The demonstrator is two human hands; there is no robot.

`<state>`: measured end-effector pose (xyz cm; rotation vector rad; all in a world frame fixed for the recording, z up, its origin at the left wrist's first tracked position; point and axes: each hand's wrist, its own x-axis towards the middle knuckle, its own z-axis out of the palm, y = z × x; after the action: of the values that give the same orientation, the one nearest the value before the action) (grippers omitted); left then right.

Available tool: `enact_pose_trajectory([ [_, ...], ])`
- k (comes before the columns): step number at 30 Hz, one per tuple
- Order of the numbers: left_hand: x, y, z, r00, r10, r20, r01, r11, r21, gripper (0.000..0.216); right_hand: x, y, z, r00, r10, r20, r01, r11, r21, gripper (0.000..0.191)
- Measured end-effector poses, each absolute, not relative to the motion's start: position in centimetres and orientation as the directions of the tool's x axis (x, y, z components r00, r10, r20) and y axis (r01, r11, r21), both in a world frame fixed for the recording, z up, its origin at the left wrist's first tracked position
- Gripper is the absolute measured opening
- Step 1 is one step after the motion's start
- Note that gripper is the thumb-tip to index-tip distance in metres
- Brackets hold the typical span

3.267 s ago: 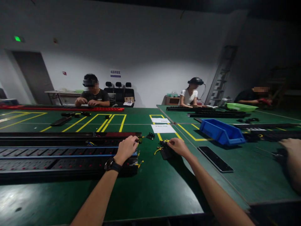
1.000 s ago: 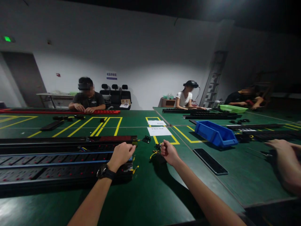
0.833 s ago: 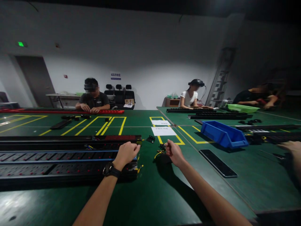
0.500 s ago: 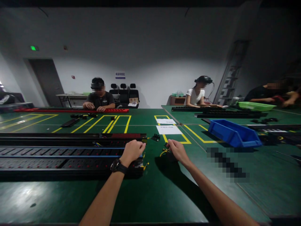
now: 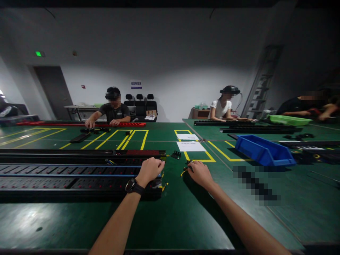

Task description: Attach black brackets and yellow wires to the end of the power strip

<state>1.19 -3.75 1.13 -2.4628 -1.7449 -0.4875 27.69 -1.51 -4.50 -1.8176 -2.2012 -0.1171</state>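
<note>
Long black power strips (image 5: 101, 183), with rows of sockets and red spots, lie side by side at the left. My left hand (image 5: 151, 171), wearing a watch on its wrist, rests with curled fingers at the right end of a blue-edged power strip (image 5: 87, 171). Yellow wires (image 5: 165, 186) stick out of the strips' ends. To the right, palm down and low over the table, my right hand (image 5: 201, 173) has its fingers closed on a small black part with yellow wires (image 5: 189, 164), mostly hidden by the fingers. A loose black bracket (image 5: 176, 154) lies between and beyond my hands.
Beyond the bracket, white paper sheets (image 5: 191, 146) lie on the green table (image 5: 170, 226) within yellow tape lines. At the right stands a blue bin (image 5: 265, 152); a green tray (image 5: 289, 119) is farther back. Several co-workers sit across the table, one behind a red strip (image 5: 53, 124).
My right hand has turned palm down and lowered toward the table with the small black part. My left hand has stayed in place. A co-worker at the left has reached out sideways.
</note>
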Motion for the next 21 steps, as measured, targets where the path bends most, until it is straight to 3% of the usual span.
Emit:
enact_pose_trajectory([
  [21, 1.01, -3.32, 0.67, 0.314, 0.885, 0.343, 0.925, -0.367, 0.101, 0.055, 27.00, -2.07, -3.82, -0.182, 0.950, 0.254, 0.969, 0.217, -0.115, 0.026],
])
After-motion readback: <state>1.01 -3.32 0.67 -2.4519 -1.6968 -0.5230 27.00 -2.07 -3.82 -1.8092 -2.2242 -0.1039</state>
